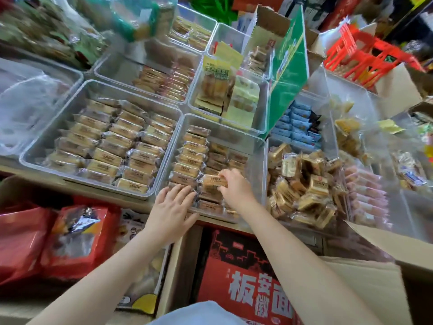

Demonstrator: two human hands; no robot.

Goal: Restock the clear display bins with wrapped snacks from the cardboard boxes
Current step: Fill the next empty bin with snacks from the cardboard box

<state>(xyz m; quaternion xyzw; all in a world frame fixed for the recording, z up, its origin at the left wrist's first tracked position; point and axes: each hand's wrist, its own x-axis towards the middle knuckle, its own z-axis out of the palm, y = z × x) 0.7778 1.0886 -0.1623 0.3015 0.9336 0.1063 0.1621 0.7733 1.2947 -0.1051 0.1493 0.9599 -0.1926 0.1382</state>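
- A person restocks a clear display bin (pixel 256 146) at a crowded snack counter, both bare arms reaching in over its near rim.
- The right hand (pixel 235 187) pinches one wrapped snack (pixel 214 181) by its right end; the bar's long axis runs left to right, matching the rows already laid beneath it.
- The left hand (pixel 172 206) lies flat, fingers straight, pressing the near-left column of packets and gripping nothing.
- The held bar hovers just above the middle column, just beside the left fingertips; the right hand is plainly the nearer, so setting it down looks like a short drop.
- Packets are glossy, crinkled film over tan rectangular cakes; the bin walls are rigid, see-through plastic.
- The neighbouring bin (pixel 46 146) to the left holds tidy rows of like bars; a cardboard box (pixel 365 273) stands open at the lower right.
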